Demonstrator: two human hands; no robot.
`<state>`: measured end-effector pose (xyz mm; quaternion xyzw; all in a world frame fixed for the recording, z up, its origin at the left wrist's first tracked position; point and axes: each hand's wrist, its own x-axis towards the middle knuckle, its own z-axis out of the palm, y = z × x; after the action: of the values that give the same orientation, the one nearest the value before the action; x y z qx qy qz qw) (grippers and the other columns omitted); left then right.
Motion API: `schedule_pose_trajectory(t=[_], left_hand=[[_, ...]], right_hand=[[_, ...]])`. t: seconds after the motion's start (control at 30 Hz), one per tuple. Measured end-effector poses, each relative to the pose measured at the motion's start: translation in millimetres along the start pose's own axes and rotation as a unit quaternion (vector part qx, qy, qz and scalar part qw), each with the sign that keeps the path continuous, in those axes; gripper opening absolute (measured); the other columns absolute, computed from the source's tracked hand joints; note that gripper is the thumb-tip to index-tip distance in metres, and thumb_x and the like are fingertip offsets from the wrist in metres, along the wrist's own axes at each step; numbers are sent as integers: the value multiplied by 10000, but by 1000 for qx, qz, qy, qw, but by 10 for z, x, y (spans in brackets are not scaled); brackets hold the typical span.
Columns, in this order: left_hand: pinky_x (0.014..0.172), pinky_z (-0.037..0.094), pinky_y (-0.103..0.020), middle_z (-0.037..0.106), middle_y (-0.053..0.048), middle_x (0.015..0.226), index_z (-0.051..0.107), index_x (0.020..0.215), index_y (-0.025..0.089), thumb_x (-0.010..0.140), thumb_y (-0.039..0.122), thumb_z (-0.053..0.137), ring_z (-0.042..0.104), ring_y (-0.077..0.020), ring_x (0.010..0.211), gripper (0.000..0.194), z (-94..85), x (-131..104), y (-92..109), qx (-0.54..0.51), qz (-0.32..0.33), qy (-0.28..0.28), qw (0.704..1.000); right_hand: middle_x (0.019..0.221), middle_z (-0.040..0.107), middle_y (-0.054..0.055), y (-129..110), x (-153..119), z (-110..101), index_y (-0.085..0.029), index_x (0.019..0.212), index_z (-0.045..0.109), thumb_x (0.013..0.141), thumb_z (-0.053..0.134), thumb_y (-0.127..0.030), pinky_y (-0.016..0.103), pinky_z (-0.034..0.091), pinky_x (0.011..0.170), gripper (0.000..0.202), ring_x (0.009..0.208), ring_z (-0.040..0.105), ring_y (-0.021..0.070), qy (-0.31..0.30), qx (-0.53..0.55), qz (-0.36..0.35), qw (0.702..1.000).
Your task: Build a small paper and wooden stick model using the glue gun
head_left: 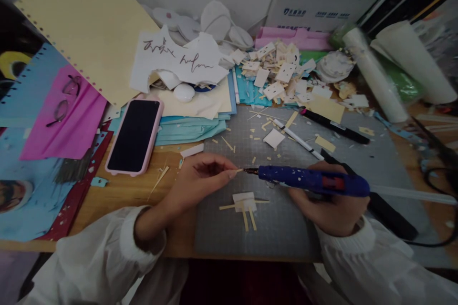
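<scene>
My right hand (331, 205) is wrapped round a blue hot glue gun (296, 178) with a red part on its body; its nozzle points left. My left hand (203, 178) pinches a tiny pale paper strip (239, 170) between thumb and fingertip, right at the nozzle tip; whether the two touch I cannot tell. Below them on the grey cutting mat (222, 236) lies a small white paper square (244, 198) with several thin cream strips sticking out from its sides and lower edge.
A phone (134, 136) lies left of the mat, near stacked coloured paper (193, 128). Behind sits a pile of small paper pieces (282, 71). A black marker (336, 126), a white pen (298, 139) and paper scraps are on the mat. A black cable (429, 243) curves at right.
</scene>
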<state>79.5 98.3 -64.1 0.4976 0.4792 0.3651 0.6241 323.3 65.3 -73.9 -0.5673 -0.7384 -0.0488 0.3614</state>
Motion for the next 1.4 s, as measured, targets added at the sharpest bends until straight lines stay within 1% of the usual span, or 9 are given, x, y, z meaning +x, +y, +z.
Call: schedule_pose_trajectory(t=[0.17, 0.4, 0.6, 0.83, 0.93, 1.07, 1.17, 1.3, 1.4], left_hand=[[579, 468, -188, 690, -1, 676, 722, 715, 158, 710, 201, 738, 596, -97, 621, 46, 2, -7, 14, 1, -12, 2, 1000], [594, 472, -173, 695, 10, 678, 727, 719, 165, 704, 183, 743, 598, -84, 627, 29, 1, -8, 1, -15, -10, 2, 1000], [595, 461, -157, 688, 20, 674, 726, 705, 167, 693, 163, 745, 587, -71, 625, 23, -6, -5, -12, -20, -9, 7, 1000], [590, 448, -174, 682, 18, 677, 728, 719, 170, 698, 178, 745, 577, -79, 625, 28, -15, 5, -31, -10, -10, 9, 1000], [596, 447, -179, 681, 19, 682, 727, 726, 170, 702, 187, 745, 577, -80, 629, 35, -16, 2, -35, -4, -10, 10, 1000], [607, 449, -180, 686, 16, 697, 727, 737, 170, 712, 198, 743, 588, -84, 649, 41, -15, -8, -39, -6, -7, 10, 1000], [613, 450, -179, 688, 15, 699, 728, 738, 169, 719, 198, 737, 590, -84, 655, 36, -17, -12, -40, -4, -7, 4, 1000], [611, 446, -178, 687, 17, 702, 727, 738, 170, 711, 191, 738, 584, -82, 652, 35, -20, -17, -39, 5, -7, 5, 1000], [598, 442, -178, 685, 16, 700, 728, 741, 173, 716, 199, 736, 576, -81, 642, 36, -17, -23, -26, 13, -9, 8, 1000]], right_hand=[[617, 602, -38, 38, -3, 24, -229, 829, 559, 710, 702, -364, 254, 471, 439, 229, 473, 583, 141, 25, 6, -27, 999], [665, 626, -14, 54, -58, 27, -253, 859, 563, 719, 685, -352, 288, 496, 481, 210, 520, 606, 170, 11, 11, 2, 1000], [665, 633, -5, 65, -69, 24, -238, 861, 564, 719, 696, -362, 278, 500, 482, 230, 517, 613, 167, 9, 1, 6, 1000], [653, 646, 20, 111, -77, -16, -221, 866, 565, 740, 654, -375, 298, 495, 482, 218, 517, 636, 198, 24, -75, 13, 997], [677, 650, 29, 132, -100, -23, -227, 889, 564, 740, 657, -405, 307, 498, 489, 250, 528, 631, 199, 6, -56, 19, 998], [663, 635, 7, 108, -86, -2, -232, 867, 563, 714, 695, -369, 290, 493, 474, 245, 512, 609, 176, 17, 4, -10, 1000], [651, 631, 3, 87, -56, 9, -224, 849, 573, 723, 688, -346, 284, 494, 481, 210, 522, 614, 175, 22, -13, -16, 1000], [637, 629, 16, 77, -53, -21, -205, 850, 581, 720, 690, -352, 283, 474, 460, 225, 491, 600, 178, 35, -74, 5, 997], [678, 631, 24, 99, -102, -92, -198, 856, 602, 697, 706, -315, 285, 467, 487, 223, 513, 594, 174, 52, -71, 65, 994]])
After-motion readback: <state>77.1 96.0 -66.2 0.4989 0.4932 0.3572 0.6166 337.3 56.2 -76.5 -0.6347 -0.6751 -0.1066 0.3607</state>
